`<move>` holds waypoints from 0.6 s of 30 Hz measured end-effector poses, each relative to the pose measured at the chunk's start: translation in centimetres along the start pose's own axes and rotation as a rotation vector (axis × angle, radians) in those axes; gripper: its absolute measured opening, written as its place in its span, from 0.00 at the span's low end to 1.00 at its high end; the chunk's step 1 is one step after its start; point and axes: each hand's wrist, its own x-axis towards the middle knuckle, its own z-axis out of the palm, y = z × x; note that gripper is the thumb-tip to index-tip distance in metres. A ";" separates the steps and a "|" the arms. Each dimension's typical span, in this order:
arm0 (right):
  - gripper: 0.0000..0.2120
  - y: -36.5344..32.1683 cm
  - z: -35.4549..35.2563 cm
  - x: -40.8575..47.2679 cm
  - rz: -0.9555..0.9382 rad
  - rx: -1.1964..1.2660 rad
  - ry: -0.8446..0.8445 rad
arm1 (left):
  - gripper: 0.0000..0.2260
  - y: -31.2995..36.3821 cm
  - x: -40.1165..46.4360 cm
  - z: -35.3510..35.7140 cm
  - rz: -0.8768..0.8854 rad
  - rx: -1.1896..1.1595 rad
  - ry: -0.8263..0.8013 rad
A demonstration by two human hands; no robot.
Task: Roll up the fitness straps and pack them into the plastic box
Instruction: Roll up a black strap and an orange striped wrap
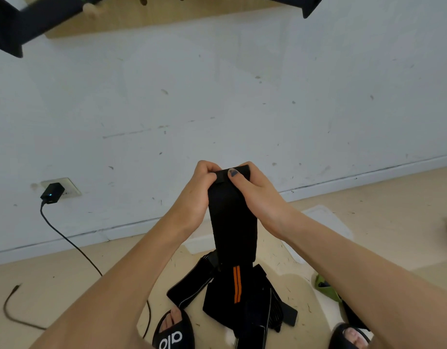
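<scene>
A black fitness strap with two orange stripes (231,222) hangs down in front of me to the floor. My left hand (197,195) and my right hand (257,195) both grip its top end, thumbs pressed on the folded edge. More black straps (189,288) lie heaped on the floor below, between my feet. A clear plastic box (325,220) sits on the floor behind my right forearm, partly hidden.
A charger (52,193) is plugged into the wall socket at left, its cable (66,238) trailing over the floor. A green item (324,285) lies by my right foot. Black straps hang from a wooden pegboard (131,18) above. My slippered feet (173,333) stand at the bottom.
</scene>
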 end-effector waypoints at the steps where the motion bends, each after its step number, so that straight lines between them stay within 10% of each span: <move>1: 0.12 0.0 0.0 0.0 0.006 0.004 0.006 | 0.10 0.1 0.0 0.0 0.015 -0.019 0.001; 18: 0.12 -0.5 -0.6 -0.3 -0.023 0.199 -0.016 | 0.08 0.4 0.0 -0.2 0.143 -0.011 0.015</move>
